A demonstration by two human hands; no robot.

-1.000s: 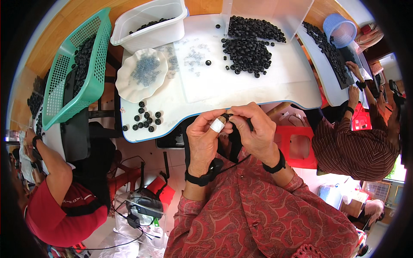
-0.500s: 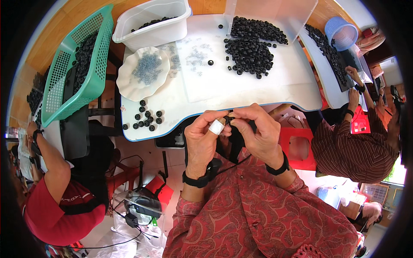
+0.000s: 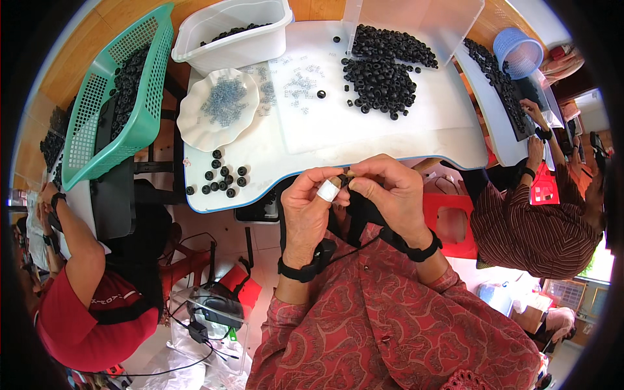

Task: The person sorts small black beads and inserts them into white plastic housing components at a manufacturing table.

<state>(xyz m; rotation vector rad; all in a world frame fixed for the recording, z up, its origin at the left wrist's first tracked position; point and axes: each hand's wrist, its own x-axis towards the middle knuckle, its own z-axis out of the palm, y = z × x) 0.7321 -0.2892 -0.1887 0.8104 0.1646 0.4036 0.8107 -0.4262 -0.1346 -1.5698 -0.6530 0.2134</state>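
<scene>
My left hand (image 3: 305, 218) and my right hand (image 3: 395, 198) meet just off the table's front edge. Thumb and fingers of each are pinched on a small black piece (image 3: 344, 181), mostly hidden by the fingertips. White tape wraps the left thumb. Beyond lies a white table (image 3: 305, 140) with a heap of small, round black pieces (image 3: 380, 88) at its back right. Several similar round pieces (image 3: 224, 175) lie loose at its left front. A scalloped white plate (image 3: 195, 127) holds tiny pale pieces (image 3: 226, 101) that look like springs; more are scattered beside it.
A white tub (image 3: 237, 49) and a clear bin (image 3: 448, 26) stand at the back. A green basket (image 3: 140, 140) is at left, a blue basket (image 3: 518, 52) at far right. Co-workers sit on both sides. A red stool (image 3: 452, 224) stands below the table's right side.
The hands stay together in nearly the same spot, with slight finger movement around the black piece. The table and its contents have shifted marginally in view.
</scene>
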